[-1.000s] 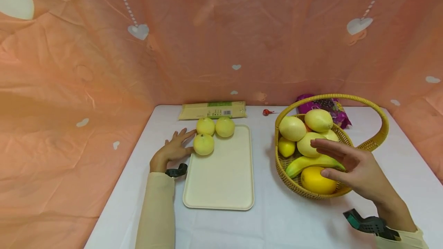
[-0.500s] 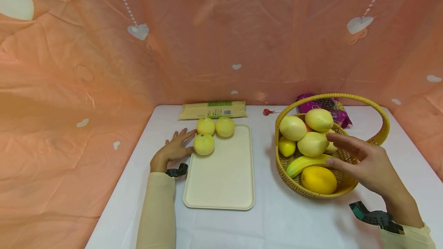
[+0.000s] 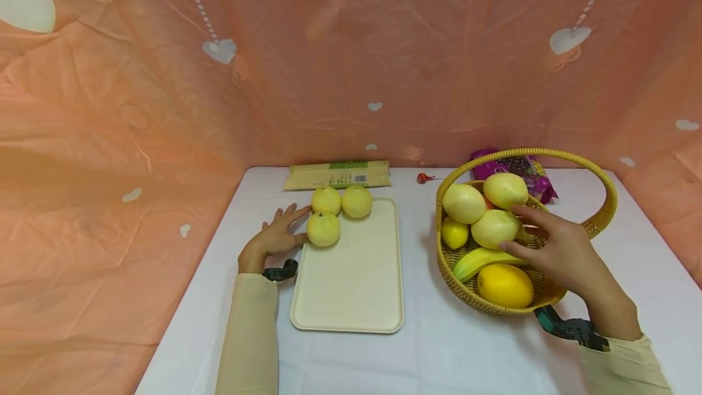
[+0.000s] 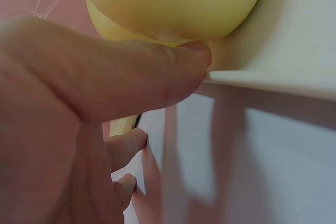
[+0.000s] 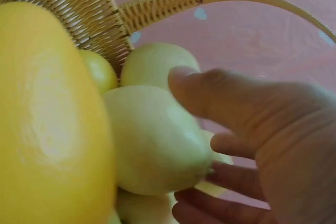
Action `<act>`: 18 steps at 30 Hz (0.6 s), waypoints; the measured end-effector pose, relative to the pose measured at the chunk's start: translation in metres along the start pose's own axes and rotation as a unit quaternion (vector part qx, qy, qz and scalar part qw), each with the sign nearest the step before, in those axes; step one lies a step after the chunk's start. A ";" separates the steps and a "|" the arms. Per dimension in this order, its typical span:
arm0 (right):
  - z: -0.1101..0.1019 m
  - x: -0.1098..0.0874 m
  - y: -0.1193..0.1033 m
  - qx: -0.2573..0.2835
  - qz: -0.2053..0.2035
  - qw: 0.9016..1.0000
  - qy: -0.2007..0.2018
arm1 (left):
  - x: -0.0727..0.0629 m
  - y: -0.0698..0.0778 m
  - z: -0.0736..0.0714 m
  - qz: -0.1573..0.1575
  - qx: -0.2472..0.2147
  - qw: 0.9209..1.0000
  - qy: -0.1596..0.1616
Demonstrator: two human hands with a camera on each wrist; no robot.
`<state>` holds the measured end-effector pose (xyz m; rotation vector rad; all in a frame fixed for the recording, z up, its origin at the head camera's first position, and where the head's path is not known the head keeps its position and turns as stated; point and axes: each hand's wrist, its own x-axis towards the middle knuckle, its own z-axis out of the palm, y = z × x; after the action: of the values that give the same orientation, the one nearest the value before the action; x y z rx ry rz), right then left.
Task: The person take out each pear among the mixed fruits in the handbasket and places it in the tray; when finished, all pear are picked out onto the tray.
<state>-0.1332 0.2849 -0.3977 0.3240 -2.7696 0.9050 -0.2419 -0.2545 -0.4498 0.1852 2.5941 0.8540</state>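
Note:
My left hand (image 3: 276,236) lies at the left edge of the cream tray (image 3: 351,291), fingers spread. Its thumb (image 4: 157,72) is at the tray rim, against or just beside a round pale-yellow fruit (image 3: 323,229). Two similar fruits sit behind that one, at the tray's far-left corner. Over the wicker basket (image 3: 471,303), my right hand (image 3: 565,252) hovers with thumb and fingers apart, on either side of a pale yellow-green fruit (image 5: 157,140); firm contact cannot be made out. A banana (image 3: 482,261) and a yellow mango-like fruit (image 3: 506,286) lie nearer in the basket.
Arching over the basket's right side is its handle (image 3: 606,200). Behind it lies a purple packet (image 3: 540,185). A red lollipop (image 3: 422,178) and a flat beige packet (image 3: 340,175) lie along the table's back edge, before an orange curtain (image 3: 351,78).
The right hand first drew back to the right, then moved left and forward toward the pale yellow-green fruits. The left hand and the tray's fruits have stayed put.

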 end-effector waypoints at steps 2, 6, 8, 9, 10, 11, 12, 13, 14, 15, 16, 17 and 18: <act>0.004 0.003 -0.001 -0.009 0.015 1.000 -0.022 | 0.000 0.000 0.000 0.001 0.001 1.000 0.001; 0.010 0.005 -0.001 -0.009 0.035 0.998 -0.053 | 0.000 0.000 0.000 0.004 0.004 1.000 0.002; 0.011 0.006 -0.001 -0.008 0.032 0.998 -0.056 | 0.000 0.000 0.001 0.004 0.004 1.000 0.002; 0.012 0.007 0.000 -0.011 0.029 0.998 -0.055 | -0.001 0.000 0.000 0.004 0.005 1.000 0.002; 0.013 0.007 0.001 -0.014 0.024 0.998 -0.052 | -0.001 0.000 0.000 0.004 0.005 1.000 0.002; 0.013 0.007 0.001 -0.017 0.020 0.998 -0.049 | -0.001 0.001 0.000 0.005 0.005 1.000 0.002; 0.014 0.008 0.002 -0.021 0.017 0.999 -0.046 | -0.001 0.001 0.000 0.004 0.005 1.000 0.002; 0.015 0.007 0.003 -0.023 0.015 0.999 -0.042 | -0.002 0.001 0.000 0.004 0.004 1.000 0.002; 0.016 0.007 0.004 -0.024 0.014 0.999 -0.039 | -0.002 0.001 0.000 0.003 0.004 1.000 0.003; 0.017 0.007 0.005 -0.026 0.014 0.999 -0.036 | -0.002 0.001 0.000 0.003 0.005 1.000 0.002; 0.017 0.007 0.006 -0.026 0.013 0.999 -0.033 | -0.002 0.001 0.000 0.002 0.005 1.000 0.002; 0.018 0.006 0.007 -0.026 0.014 0.999 -0.031 | -0.002 0.001 0.000 0.002 0.005 1.000 0.002; 0.018 0.006 0.007 -0.024 0.014 0.999 -0.027 | -0.003 0.001 0.000 0.001 0.005 1.000 0.002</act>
<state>-0.1429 0.2786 -0.4148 0.3072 -2.8462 0.8472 -0.2392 -0.2540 -0.4480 0.1890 2.6037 0.8433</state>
